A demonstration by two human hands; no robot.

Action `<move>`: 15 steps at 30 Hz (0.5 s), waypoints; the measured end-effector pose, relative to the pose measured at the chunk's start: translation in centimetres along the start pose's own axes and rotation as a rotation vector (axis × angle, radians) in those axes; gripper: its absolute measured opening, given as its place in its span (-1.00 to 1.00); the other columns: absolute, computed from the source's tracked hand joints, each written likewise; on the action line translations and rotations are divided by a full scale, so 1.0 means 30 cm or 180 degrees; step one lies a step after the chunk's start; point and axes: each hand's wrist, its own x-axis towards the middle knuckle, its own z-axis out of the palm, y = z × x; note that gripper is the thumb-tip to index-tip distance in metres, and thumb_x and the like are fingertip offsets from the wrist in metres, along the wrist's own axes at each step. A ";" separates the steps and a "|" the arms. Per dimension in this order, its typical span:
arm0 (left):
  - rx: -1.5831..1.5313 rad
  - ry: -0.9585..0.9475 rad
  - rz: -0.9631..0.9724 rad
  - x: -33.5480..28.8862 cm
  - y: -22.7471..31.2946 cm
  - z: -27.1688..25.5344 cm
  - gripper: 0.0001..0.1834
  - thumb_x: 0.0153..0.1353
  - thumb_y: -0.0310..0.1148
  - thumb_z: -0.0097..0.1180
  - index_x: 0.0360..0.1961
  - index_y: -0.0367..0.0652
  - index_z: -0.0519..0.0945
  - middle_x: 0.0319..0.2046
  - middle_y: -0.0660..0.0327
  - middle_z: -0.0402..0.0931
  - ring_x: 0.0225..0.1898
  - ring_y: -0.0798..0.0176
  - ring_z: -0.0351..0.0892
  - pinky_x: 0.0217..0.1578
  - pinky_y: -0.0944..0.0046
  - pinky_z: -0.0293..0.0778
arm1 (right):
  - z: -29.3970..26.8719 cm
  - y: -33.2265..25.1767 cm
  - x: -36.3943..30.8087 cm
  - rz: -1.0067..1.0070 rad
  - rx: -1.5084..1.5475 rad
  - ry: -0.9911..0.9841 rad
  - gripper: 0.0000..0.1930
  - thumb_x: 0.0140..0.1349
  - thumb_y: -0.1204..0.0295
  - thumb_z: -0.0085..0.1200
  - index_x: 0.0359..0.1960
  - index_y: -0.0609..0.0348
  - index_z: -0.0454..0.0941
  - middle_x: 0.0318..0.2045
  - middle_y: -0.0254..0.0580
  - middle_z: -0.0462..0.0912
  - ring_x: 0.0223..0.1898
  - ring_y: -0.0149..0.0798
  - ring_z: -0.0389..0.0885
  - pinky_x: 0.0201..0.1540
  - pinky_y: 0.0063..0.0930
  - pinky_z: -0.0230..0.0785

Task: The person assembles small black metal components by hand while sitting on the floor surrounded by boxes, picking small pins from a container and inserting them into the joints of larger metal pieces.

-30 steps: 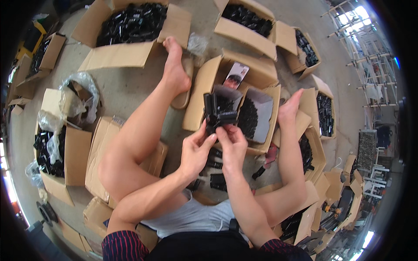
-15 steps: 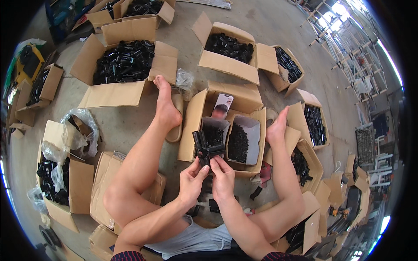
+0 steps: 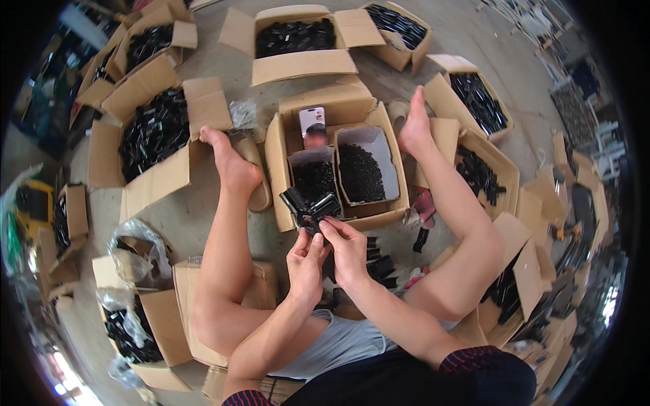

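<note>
- Head view: left hand (image 3: 306, 260) and right hand (image 3: 347, 250) both closed around a black plastic forked part (image 3: 310, 206), held together.
- Two far inner cardboard boxes (image 3: 359, 172) partly filled with black parts; loose black pieces (image 3: 379, 260) remain near right knee.

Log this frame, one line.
left hand: holds black plastic part | right hand: same part | behind: open cardboard box
</note>
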 end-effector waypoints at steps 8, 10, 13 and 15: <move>0.0255 -0.0258 0.0035 0.008 -0.077 0.002 -0.75 0.48 -0.42 0.05 0.14 -0.11 0.53 -0.01 0.30 0.61 -0.04 0.43 0.60 0.01 0.37 0.54 | -0.091 0.005 -0.007 -0.0180 0.0190 -0.0142 -0.69 0.41 0.49 0.11 0.12 0.37 0.58 -0.03 -0.20 0.69 -0.04 -0.43 0.60 0.04 -0.52 0.44; 0.0372 -0.0350 0.0055 0.001 -0.088 -0.011 -0.74 0.49 -0.41 0.05 0.15 -0.13 0.53 0.01 0.29 0.60 -0.01 0.42 0.59 0.04 0.37 0.54 | -0.120 0.050 -0.002 -0.0342 0.0024 -0.0121 -0.71 0.39 0.50 0.13 0.08 0.37 0.63 -0.04 -0.18 0.71 -0.04 -0.43 0.62 0.02 -0.55 0.46; 0.0546 -0.0323 -0.0085 -0.020 -0.117 -0.014 -0.72 0.49 -0.41 0.03 0.17 -0.14 0.52 0.04 0.29 0.59 0.03 0.41 0.59 0.06 0.37 0.56 | -0.165 0.026 -0.025 -0.0215 -0.0085 0.0079 -0.73 0.31 0.46 0.25 -0.02 0.37 0.68 -0.17 -0.15 0.75 -0.15 -0.42 0.65 -0.04 -0.55 0.47; 0.0731 -0.0300 0.0021 -0.051 -0.082 0.015 -0.71 0.51 -0.44 -0.02 0.19 -0.14 0.50 0.06 0.28 0.59 0.02 0.39 0.61 0.05 0.38 0.57 | -0.144 -0.005 -0.046 0.0001 0.0039 0.0065 -0.76 0.26 0.42 0.31 -0.14 0.36 0.68 -0.23 -0.16 0.73 -0.18 -0.40 0.66 -0.10 -0.55 0.47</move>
